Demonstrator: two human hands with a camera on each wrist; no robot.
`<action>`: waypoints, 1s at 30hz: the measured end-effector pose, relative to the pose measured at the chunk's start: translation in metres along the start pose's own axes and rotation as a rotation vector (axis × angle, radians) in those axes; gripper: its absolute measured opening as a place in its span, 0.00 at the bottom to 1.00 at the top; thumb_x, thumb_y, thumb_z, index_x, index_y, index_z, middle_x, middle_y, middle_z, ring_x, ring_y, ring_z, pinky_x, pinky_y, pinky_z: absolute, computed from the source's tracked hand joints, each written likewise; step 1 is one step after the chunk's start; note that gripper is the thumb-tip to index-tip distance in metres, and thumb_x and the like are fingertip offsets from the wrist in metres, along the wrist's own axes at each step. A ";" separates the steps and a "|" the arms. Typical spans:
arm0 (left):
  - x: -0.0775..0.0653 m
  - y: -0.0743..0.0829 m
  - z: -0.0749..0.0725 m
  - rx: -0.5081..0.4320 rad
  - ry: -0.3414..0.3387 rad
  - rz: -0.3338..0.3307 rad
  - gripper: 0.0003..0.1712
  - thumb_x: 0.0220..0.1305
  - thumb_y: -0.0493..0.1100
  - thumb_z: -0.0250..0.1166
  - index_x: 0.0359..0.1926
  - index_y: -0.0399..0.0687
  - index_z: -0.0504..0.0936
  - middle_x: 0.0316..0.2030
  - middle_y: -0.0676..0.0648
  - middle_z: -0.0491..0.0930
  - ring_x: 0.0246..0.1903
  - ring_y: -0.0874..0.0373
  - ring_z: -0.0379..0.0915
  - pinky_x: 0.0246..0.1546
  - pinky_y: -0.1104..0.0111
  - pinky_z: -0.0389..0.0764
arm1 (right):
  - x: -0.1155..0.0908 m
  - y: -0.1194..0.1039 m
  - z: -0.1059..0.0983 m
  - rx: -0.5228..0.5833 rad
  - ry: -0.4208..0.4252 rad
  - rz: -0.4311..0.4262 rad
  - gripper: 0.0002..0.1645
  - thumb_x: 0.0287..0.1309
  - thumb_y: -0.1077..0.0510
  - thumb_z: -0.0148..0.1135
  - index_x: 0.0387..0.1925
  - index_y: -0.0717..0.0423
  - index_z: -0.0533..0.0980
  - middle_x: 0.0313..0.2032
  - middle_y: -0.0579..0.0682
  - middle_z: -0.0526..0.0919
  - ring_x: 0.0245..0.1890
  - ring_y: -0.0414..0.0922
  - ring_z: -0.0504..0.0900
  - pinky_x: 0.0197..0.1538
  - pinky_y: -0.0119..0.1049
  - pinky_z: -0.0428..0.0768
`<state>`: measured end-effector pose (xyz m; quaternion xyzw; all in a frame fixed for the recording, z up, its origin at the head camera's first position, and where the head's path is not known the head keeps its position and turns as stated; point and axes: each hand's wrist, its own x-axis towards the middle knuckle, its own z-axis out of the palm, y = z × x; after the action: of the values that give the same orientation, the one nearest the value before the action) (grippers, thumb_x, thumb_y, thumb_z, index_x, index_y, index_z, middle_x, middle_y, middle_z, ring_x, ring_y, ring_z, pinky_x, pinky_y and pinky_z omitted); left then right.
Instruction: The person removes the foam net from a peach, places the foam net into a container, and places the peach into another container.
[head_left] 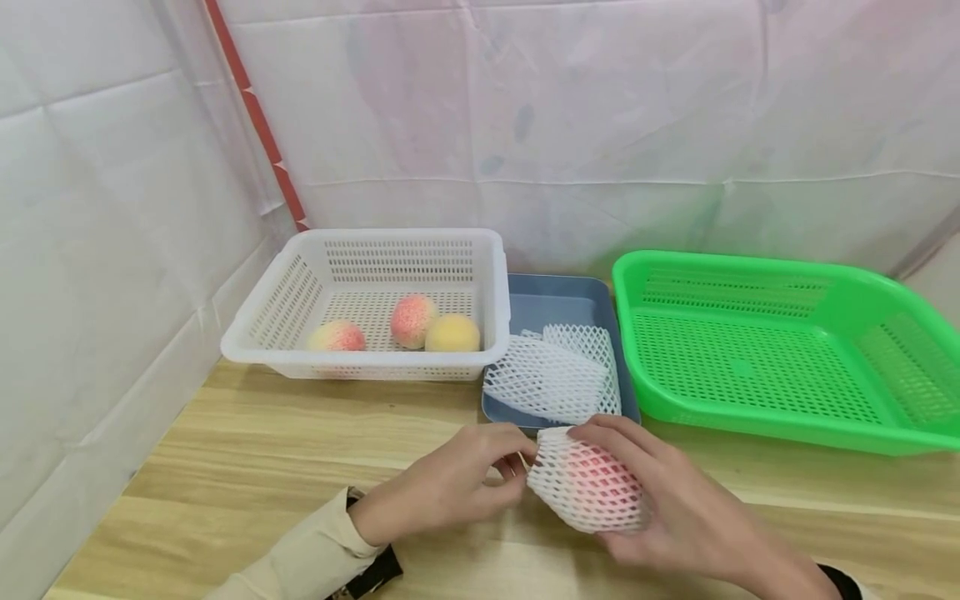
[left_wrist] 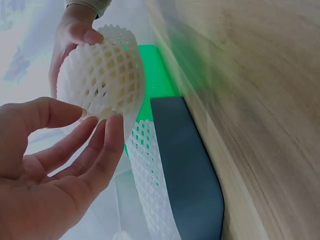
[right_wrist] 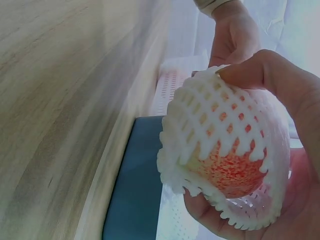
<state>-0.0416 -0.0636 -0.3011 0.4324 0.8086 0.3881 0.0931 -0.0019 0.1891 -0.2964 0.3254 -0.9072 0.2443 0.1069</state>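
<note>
My right hand [head_left: 675,508] grips a red and yellow peach [right_wrist: 235,172] wrapped in a white foam net [head_left: 555,475]. In the right wrist view, the red end of the peach shows through the net's open end, with the thumb on top and fingers beneath. My left hand [head_left: 450,479] pinches the other end of the net between thumb and fingertips, as the left wrist view shows. Several more white foam nets [head_left: 558,379] lie on a blue-grey tray [head_left: 558,292] just behind the hands.
A white basket [head_left: 375,358] at the back left holds a red-yellow peach [head_left: 339,337], a redder peach [head_left: 412,320] and a yellow one [head_left: 453,333]. On the right stands a green basket [head_left: 750,421]. All rest on a wooden table [head_left: 247,467] with white cloth behind.
</note>
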 end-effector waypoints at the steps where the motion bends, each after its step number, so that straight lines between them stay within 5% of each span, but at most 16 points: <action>1: 0.000 0.000 0.000 -0.004 0.014 0.010 0.15 0.56 0.28 0.60 0.46 0.37 0.80 0.38 0.47 0.81 0.36 0.70 0.75 0.39 0.84 0.75 | 0.000 0.000 0.000 0.005 0.003 -0.003 0.58 0.18 0.52 0.81 0.62 0.40 0.68 0.57 0.45 0.73 0.50 0.45 0.78 0.43 0.44 0.83; 10: 0.001 0.001 0.002 -0.146 0.237 0.150 0.16 0.56 0.25 0.61 0.46 0.34 0.81 0.43 0.42 0.81 0.40 0.58 0.80 0.43 0.77 0.80 | 0.002 0.001 0.000 0.091 0.005 -0.027 0.60 0.18 0.54 0.81 0.63 0.44 0.67 0.58 0.43 0.73 0.51 0.42 0.77 0.46 0.42 0.83; 13: 0.001 0.002 0.001 -0.112 0.282 0.195 0.14 0.56 0.28 0.63 0.44 0.37 0.84 0.45 0.43 0.82 0.44 0.59 0.80 0.48 0.74 0.79 | 0.003 -0.001 -0.002 0.134 -0.004 -0.034 0.59 0.19 0.54 0.80 0.63 0.45 0.66 0.58 0.42 0.73 0.52 0.40 0.77 0.48 0.38 0.81; 18: 0.000 0.001 -0.001 0.008 0.262 0.251 0.19 0.48 0.33 0.71 0.45 0.37 0.84 0.50 0.40 0.81 0.54 0.53 0.76 0.58 0.69 0.73 | 0.004 -0.003 -0.005 0.171 0.019 -0.039 0.60 0.18 0.56 0.81 0.63 0.47 0.67 0.57 0.40 0.74 0.53 0.37 0.75 0.54 0.28 0.75; 25: 0.000 0.004 0.001 0.097 0.142 0.287 0.37 0.41 0.40 0.77 0.55 0.37 0.75 0.54 0.42 0.78 0.55 0.55 0.75 0.63 0.69 0.68 | 0.003 -0.003 -0.005 0.200 0.037 -0.057 0.61 0.19 0.54 0.83 0.65 0.49 0.66 0.57 0.42 0.75 0.51 0.38 0.78 0.50 0.34 0.80; 30: 0.001 0.006 0.005 0.127 0.146 0.290 0.44 0.41 0.42 0.78 0.60 0.40 0.69 0.58 0.43 0.72 0.56 0.59 0.72 0.62 0.74 0.67 | 0.003 -0.004 -0.004 0.235 0.055 -0.063 0.61 0.21 0.53 0.83 0.65 0.50 0.66 0.57 0.43 0.76 0.49 0.38 0.79 0.47 0.36 0.81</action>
<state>-0.0356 -0.0579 -0.3003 0.5203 0.7652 0.3759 -0.0506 -0.0020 0.1870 -0.2904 0.3573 -0.8584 0.3541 0.1003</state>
